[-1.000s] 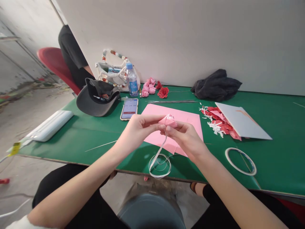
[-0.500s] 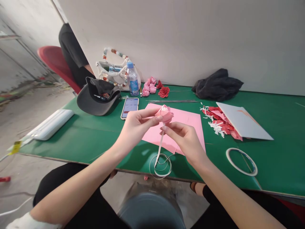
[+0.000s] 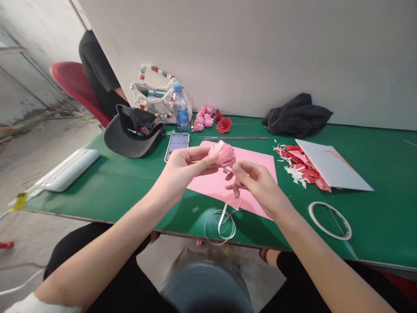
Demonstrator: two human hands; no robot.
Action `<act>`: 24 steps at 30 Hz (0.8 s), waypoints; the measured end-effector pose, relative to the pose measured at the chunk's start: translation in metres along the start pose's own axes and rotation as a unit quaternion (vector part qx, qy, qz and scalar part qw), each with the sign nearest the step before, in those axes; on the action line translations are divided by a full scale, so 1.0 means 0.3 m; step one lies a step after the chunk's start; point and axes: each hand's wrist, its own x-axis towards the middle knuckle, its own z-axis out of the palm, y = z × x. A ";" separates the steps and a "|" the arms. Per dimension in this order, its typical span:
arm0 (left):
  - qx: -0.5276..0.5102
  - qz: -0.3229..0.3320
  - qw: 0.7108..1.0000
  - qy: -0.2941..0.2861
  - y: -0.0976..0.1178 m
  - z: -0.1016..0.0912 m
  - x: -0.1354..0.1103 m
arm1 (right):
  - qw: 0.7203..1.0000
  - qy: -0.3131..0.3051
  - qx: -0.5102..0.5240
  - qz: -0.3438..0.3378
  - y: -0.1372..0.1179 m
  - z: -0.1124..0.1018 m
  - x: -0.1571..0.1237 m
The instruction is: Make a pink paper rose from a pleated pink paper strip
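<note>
My left hand [image 3: 187, 171] pinches a pink paper flower [image 3: 224, 154] from the left, thumb and fingers on its petals. Just below and to the right, my right hand [image 3: 256, 184] has its thumb and index finger closed on a short bit of narrow white strip [image 3: 229, 170] at the flower's base; the other fingers are curled loosely. More of the white strip [image 3: 223, 217] hangs below my hands and meets pale loops [image 3: 211, 226] at the table's front edge. Under both hands lies a pink sheet of paper [image 3: 205, 187].
A phone [image 3: 172, 143], grey cap [image 3: 130, 139], bottle [image 3: 181, 108] and finished paper flowers [image 3: 224, 125] stand behind. Paper scraps [image 3: 298, 167] lie under a white board [image 3: 335, 167] to the right, near a tape roll [image 3: 311, 213]. A bin [image 3: 205, 289] is below the table.
My right hand has moved slightly up and right, its fingers loosening from the strip's hanging length. The flower has tilted in my left hand, and the strip's lower part has shifted right.
</note>
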 end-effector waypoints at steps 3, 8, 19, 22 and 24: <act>0.009 -0.009 1.000 -0.023 -0.002 0.011 -0.003 | 0.999 0.042 0.017 -0.025 -0.001 0.011 -0.006; -0.030 -0.012 0.999 -0.028 -0.013 0.005 0.003 | 0.998 0.050 0.018 -0.032 0.010 0.012 -0.009; -0.021 -0.006 0.999 -0.031 -0.025 0.005 0.006 | 0.999 0.040 0.003 -0.028 0.016 0.022 -0.018; 0.001 0.005 1.000 -0.023 -0.029 0.010 0.005 | 0.999 0.047 -0.009 -0.016 0.010 0.022 -0.016; 0.014 0.009 1.000 -0.024 -0.033 0.015 0.004 | 0.998 0.053 -0.014 -0.011 0.007 0.024 -0.014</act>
